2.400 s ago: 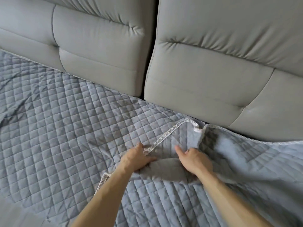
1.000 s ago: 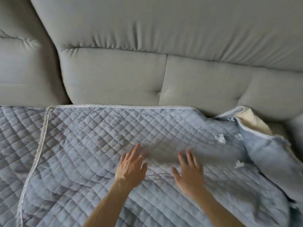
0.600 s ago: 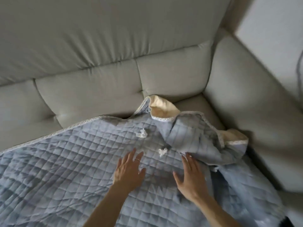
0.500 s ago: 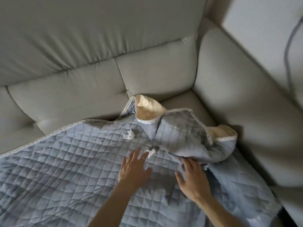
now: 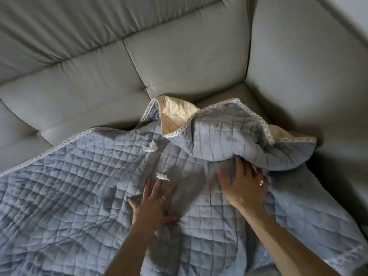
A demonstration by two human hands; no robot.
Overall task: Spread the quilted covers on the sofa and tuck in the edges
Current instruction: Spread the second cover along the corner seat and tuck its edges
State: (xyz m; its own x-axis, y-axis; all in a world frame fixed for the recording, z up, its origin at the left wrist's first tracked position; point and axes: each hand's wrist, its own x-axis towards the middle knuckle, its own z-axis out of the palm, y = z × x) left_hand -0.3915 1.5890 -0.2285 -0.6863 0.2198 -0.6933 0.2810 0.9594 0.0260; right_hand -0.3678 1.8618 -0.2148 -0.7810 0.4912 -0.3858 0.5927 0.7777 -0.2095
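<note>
A blue-grey quilted cover [image 5: 75, 192] with a white lace edge lies over the seat of a grey sofa [image 5: 179, 62]. Its far right corner is folded back in a bunched flap [image 5: 235, 140], showing the cream underside [image 5: 175, 114]. My left hand [image 5: 155, 204] lies flat on the cover with fingers spread. My right hand [image 5: 245, 184] rests on the cover at the base of the flap, its fingertips reaching under the fold. Two small white tufts [image 5: 150, 147] lie on the cover near my left fingertips.
The sofa's right armrest [image 5: 310, 80] rises beside the flap, and bare seat [image 5: 245, 94] shows in the corner behind it. The back cushions run along the cover's far edge. A dark gap [image 5: 338, 188] lies between the cover and the armrest.
My view has swung right from the middle seam to the sofa's corner. Both hands slid right across the cover, and my right hand has reached the folded-back flap.
</note>
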